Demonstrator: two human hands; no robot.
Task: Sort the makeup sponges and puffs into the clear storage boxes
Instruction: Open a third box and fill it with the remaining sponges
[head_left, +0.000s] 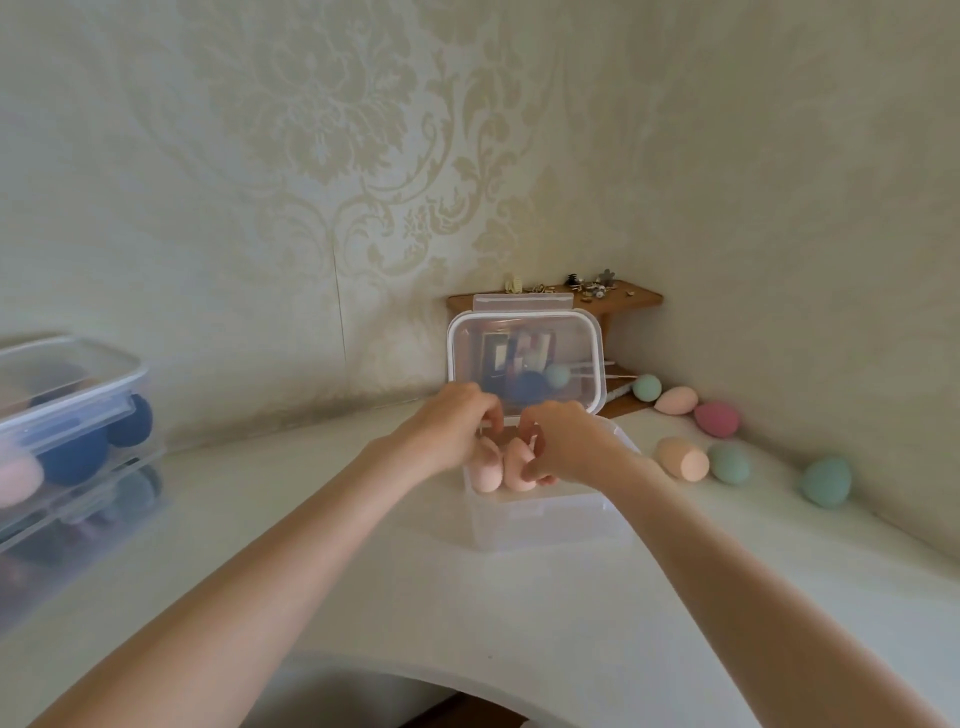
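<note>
The white table (363, 571) holds my open clear box (545, 519), lid (524, 358) up so I can reach in. My left hand (457, 421) and right hand (566, 441) each pinch a peach sponge (488, 470) inside. More sponges (727, 462) wait at three o'clock.

Both arms reach forward — left hand (457, 423) and right hand (563, 441) close together, fingers curled.

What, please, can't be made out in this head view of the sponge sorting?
- Open box contents: hidden by both hands.
- Stacked boxes: cut by left edge, blurred.
- Shelf trinkets: too small.
- Items behind the lid: hazy through plastic.
</note>
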